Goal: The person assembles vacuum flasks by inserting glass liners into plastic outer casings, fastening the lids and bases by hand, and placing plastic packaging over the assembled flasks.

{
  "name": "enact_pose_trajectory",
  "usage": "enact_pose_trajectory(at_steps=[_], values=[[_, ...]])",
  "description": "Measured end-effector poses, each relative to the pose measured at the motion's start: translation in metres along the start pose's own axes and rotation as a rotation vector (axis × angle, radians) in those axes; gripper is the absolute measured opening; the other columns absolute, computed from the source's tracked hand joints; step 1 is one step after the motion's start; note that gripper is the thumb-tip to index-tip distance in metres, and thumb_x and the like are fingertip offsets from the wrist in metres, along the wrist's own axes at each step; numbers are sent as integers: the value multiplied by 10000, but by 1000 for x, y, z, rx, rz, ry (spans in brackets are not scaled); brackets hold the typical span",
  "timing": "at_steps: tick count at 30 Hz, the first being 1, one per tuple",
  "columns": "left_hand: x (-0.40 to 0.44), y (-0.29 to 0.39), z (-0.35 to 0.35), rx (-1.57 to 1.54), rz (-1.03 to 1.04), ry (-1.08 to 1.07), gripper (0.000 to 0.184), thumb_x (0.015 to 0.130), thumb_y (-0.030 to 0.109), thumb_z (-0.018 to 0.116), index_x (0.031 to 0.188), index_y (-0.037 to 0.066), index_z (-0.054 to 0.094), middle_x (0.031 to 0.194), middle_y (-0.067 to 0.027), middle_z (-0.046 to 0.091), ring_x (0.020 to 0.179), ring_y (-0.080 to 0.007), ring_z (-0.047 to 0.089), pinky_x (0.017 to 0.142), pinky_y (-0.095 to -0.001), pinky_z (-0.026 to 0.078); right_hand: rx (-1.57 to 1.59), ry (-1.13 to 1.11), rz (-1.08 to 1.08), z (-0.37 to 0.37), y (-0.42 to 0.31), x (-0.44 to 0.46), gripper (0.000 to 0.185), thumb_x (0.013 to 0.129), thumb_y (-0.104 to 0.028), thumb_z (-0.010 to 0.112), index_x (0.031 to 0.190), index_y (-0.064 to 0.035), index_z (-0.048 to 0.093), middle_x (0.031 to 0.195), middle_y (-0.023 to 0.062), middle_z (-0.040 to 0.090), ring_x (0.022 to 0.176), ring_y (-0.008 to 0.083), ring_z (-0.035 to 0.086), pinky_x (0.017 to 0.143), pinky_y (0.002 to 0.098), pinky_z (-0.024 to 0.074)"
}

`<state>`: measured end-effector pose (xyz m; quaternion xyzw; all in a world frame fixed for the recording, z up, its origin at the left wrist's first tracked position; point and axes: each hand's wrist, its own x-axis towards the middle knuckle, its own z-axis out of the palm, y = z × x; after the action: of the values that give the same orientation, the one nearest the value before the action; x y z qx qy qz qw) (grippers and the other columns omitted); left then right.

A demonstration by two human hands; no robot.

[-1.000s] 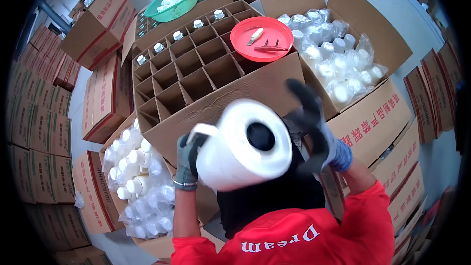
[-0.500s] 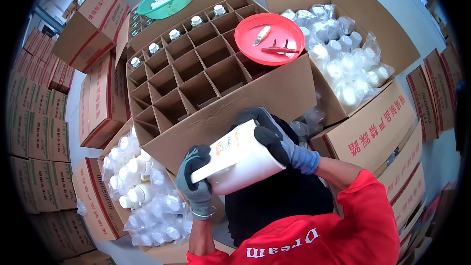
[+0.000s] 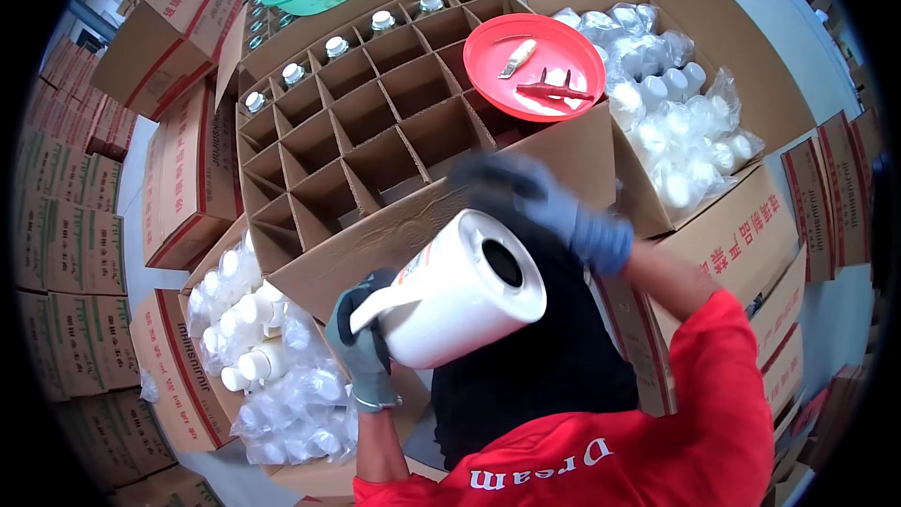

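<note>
My left hand (image 3: 364, 338), in a grey-green glove, is closed on the left end of a white roll of labels (image 3: 450, 300). Orange print shows on its side. Its round end with a dark core hole faces up and right, and a white strip curls off near my left fingers. My right hand (image 3: 526, 192), in a dark and blue-grey glove, is apart from the roll, above the near edge of a divided carton (image 3: 441, 202); motion smears its fingers. Several glass bottles with white caps (image 3: 337, 46) stand in the carton's far row.
A red plate (image 3: 488, 61) on the carton holds a knife (image 3: 518, 58) and a red tool (image 3: 554, 91). Behind is a green basin (image 3: 310, 2) of white caps. Cartons of bagged white bottles stand left (image 3: 263, 361) and right (image 3: 676, 131). Stacked boxes (image 3: 80, 338) line the left.
My right hand has let go of the roll and moved up and away from it. The roll has turned, bringing its end and core hole into view, still in my left hand.
</note>
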<state>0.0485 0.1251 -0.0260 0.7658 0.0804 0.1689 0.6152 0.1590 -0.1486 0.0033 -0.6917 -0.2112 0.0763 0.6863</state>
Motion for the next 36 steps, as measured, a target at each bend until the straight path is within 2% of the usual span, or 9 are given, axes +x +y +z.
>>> enact_pose_trajectory(at_steps=[3, 8, 13, 20, 24, 27, 29, 31, 36], values=[[13, -25, -15, 47, -76, -128, 134, 851, 35, 577, 882, -45, 681, 874, -78, 700, 801, -169, 636, 748, -308, 504, -1353, 269, -329, -95, 22, 70, 446, 878, -327, 687, 1220, -56, 596, 1172, 150, 622, 1114, 322, 593, 950, 403, 472], [21, -35, -11, -75, -153, -157, 168, 837, 12, 604, 955, -40, 711, 889, -85, 721, 807, -165, 652, 749, -315, 509, -1638, -183, 399, -161, 54, 98, 529, 833, -247, 641, 1323, -77, 535, 1133, 215, 649, 1018, 377, 648, 883, 463, 507], [32, -36, -8, -26, -259, -251, 167, 848, 93, 619, 951, 6, 717, 866, -98, 710, 792, -203, 666, 727, -337, 516, -483, 47, 110, -98, -1, 47, 414, 836, -98, 552, 1249, -84, 564, 1054, 147, 669, 944, 313, 654, 797, 373, 525], [60, -48, 4, 388, 385, -652, 149, 825, 103, 641, 940, 39, 712, 866, -109, 700, 762, -236, 665, 706, -346, 522, -845, -646, -682, -27, -67, -31, 460, 735, -145, 678, 1191, -176, 624, 1181, 98, 582, 1138, 303, 552, 1102, 606, 340], [58, -43, 21, -326, -520, -827, 166, 869, 162, 662, 954, 24, 699, 835, -39, 670, 748, -107, 613, 703, -287, 518, -1019, -671, -1017, -17, -69, -52, 418, 707, -209, 692, 1121, -176, 642, 1152, 73, 577, 1153, 283, 554, 1060, 584, 417], [57, -32, 31, -101, -579, -914, 197, 840, 169, 689, 967, 18, 698, 883, -62, 672, 813, -135, 622, 754, -291, 519, -1037, -747, -1156, -3, -78, -65, 345, 742, -260, 650, 1063, -136, 634, 1095, 65, 589, 1130, 284, 577, 1057, 574, 440], [54, -33, 32, 87, -433, -919, 199, 804, 163, 710, 948, 26, 719, 966, -104, 664, 955, -183, 601, 814, -303, 499, -1060, -808, -1165, 1, -79, -73, 332, 759, -289, 628, 1049, -127, 626, 1079, 70, 593, 1110, 286, 584, 1054, 559, 446], [59, -39, 31, 294, 367, -1112, 176, 810, 150, 694, 936, 32, 731, 921, -97, 671, 891, -172, 620, 785, -298, 508, -1083, -839, -1156, 5, -79, -80, 336, 766, -321, 614, 1036, -122, 616, 1069, 74, 597, 1077, 288, 591, 1039, 528, 463], [37, -5, 30, -49, -395, -1007, 174, 831, 122, 652, 937, 1, 717, 805, -68, 689, 736, -131, 647, 663, -280, 524, -958, -706, -1174, 0, -41, -107, 255, 725, -298, 677, 911, -129, 638, 994, 66, 603, 881, 252, 609, 772, 469, 537]])
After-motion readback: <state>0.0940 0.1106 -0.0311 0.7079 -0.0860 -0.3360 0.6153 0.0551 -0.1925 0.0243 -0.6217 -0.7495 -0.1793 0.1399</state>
